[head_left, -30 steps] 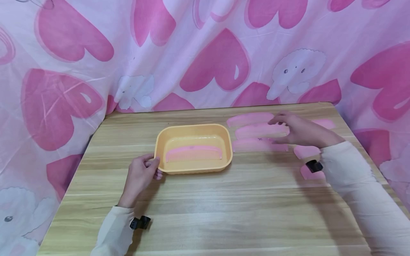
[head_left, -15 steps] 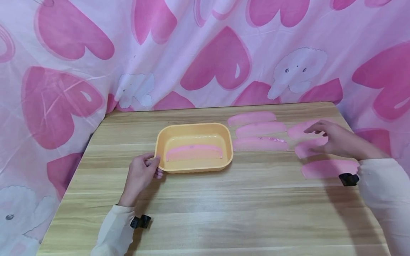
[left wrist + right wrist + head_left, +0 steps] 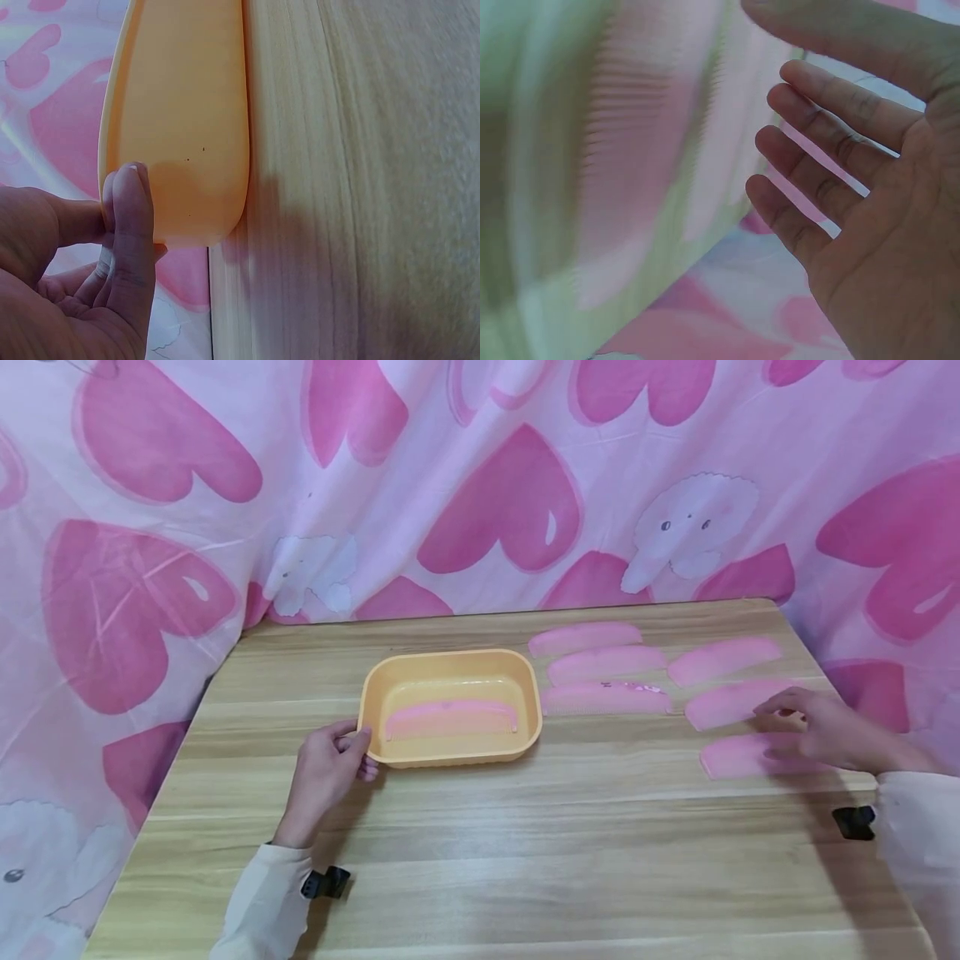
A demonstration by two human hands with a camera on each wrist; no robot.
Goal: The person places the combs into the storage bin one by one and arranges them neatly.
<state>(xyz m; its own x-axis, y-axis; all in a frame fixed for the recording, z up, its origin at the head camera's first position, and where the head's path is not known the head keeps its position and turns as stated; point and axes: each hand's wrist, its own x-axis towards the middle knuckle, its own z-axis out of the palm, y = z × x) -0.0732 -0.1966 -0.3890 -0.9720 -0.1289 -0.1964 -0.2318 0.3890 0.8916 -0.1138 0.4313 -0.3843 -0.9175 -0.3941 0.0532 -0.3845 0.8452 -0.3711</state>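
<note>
My left hand [image 3: 330, 768] pinches the near left corner of an orange plastic tub [image 3: 377, 689], thumb on the rim; the left wrist view shows my thumb [image 3: 131, 210] against the tub wall [image 3: 184, 112]. One pink comb [image 3: 452, 717] lies inside the tub. My right hand [image 3: 813, 731] hovers with relaxed, spread fingers [image 3: 810, 161] over the two nearest pink combs at the table's right: one [image 3: 731, 703] by my fingertips, one [image 3: 738, 758] partly under my palm. It holds nothing. The right wrist view is motion-blurred.
Three more pink combs [image 3: 603, 664] lie in a column right of the tub, and another [image 3: 723, 658] sits further right. The wooden table [image 3: 525, 852] is backed by a pink heart-print cloth [image 3: 495, 485]. Its right edge is close to my right hand.
My right hand has moved from the combs beside the tub rightward and toward me, to the near right combs. The left hand and tub have stayed put.
</note>
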